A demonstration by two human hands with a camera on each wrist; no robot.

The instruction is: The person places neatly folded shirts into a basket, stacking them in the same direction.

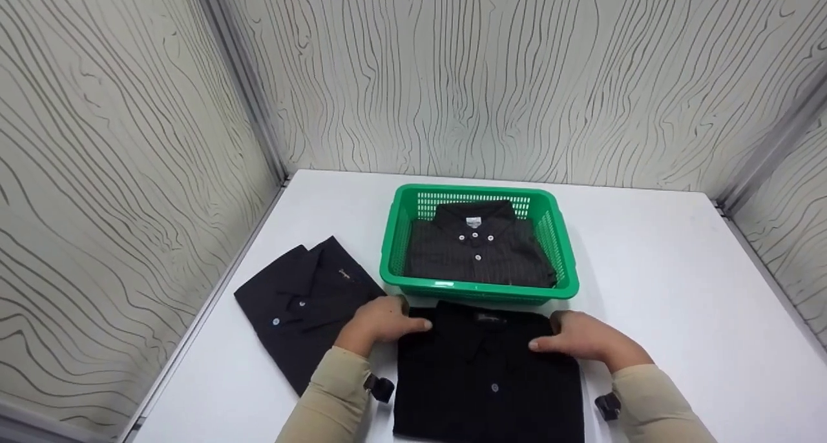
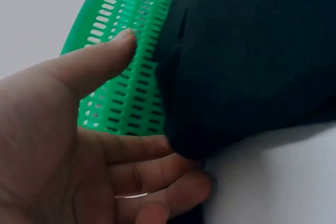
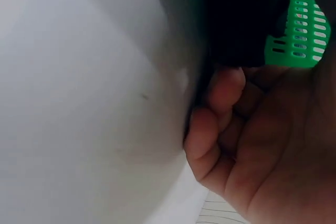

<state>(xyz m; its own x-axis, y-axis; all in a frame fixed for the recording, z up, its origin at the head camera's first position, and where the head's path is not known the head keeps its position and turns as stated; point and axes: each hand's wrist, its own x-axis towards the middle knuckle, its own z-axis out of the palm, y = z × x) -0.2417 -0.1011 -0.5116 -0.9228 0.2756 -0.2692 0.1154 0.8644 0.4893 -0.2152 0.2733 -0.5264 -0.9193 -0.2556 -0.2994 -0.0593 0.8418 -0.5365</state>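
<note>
A folded black shirt (image 1: 484, 372), collar toward the basket, lies between my two hands in the head view. My left hand (image 1: 384, 319) holds its upper left corner, thumb over the cloth. In the left wrist view the fingers (image 2: 152, 169) curl at the shirt's edge while the thumb stands apart from the bent fingers. At the upper right corner, my right hand (image 1: 581, 336) grips the shirt with its thumb on top. The right wrist view shows curled fingers (image 3: 205, 129) against the dark cloth (image 3: 236, 19); the right thumb is mostly out of that view.
Just behind the shirt stands a green plastic basket (image 1: 478, 292) with a folded dark striped shirt (image 1: 446, 256) inside. Another folded dark shirt (image 1: 278, 294) lies angled on the white table (image 1: 665, 288) at the left, beside my left forearm. Patterned panels (image 1: 484, 75) enclose the table.
</note>
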